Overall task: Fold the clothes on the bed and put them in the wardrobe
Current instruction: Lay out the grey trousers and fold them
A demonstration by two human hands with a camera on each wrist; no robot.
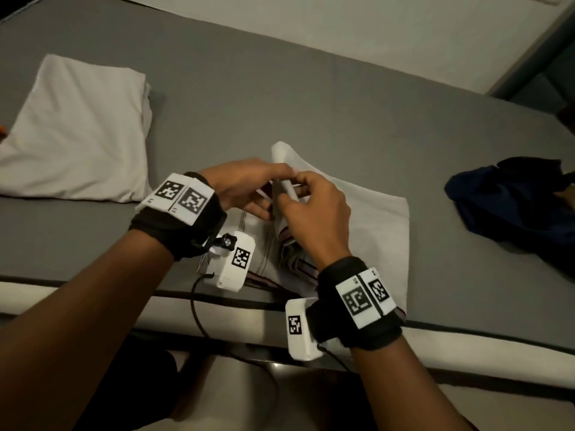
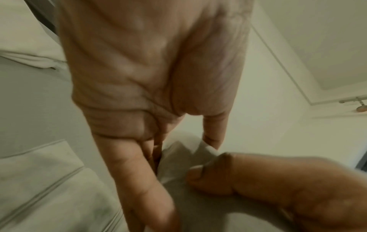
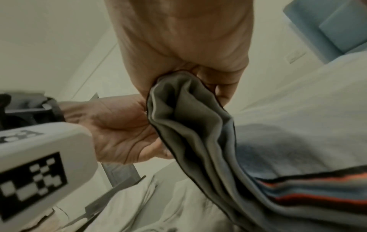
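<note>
R hand [image 1: 311,209] fingers [image 3: 224,87] curled & clamped on a bunched fold of the light-grey garment [image 1: 357,225], thumb on one side, fabric gathered in layers betw thumb & fingers in the right wrist view; a striped band (black/orange/blue) [image 3: 317,190] runs along the cloth lower down. L hand [image 1: 245,188] meets it from the other side: fingers [image 2: 143,180] mostly straight & close together, laid against the raised fold, thumb [image 2: 213,133] on the fold's top edge, so it pinches the cloth lightly; how firm, can't tell. Both hands touch or nearly touch at the fold. Rest of the garment lies flat on the bed [image 1: 311,98], near the bed's front edge, about mid-length, its striped hem at the very edge. White folded piece [image 1: 77,132] sits toward the bed's L end, well apart from the hands. Dark blue garment [image 1: 513,200], crumpled, lies toward the R end, also apart. Each wrist wears a black strap w/ white marker blocks and a white camera box [image 1: 231,262]; a black cable [image 1: 196,306] hangs from the L box over the bed edge.
</note>
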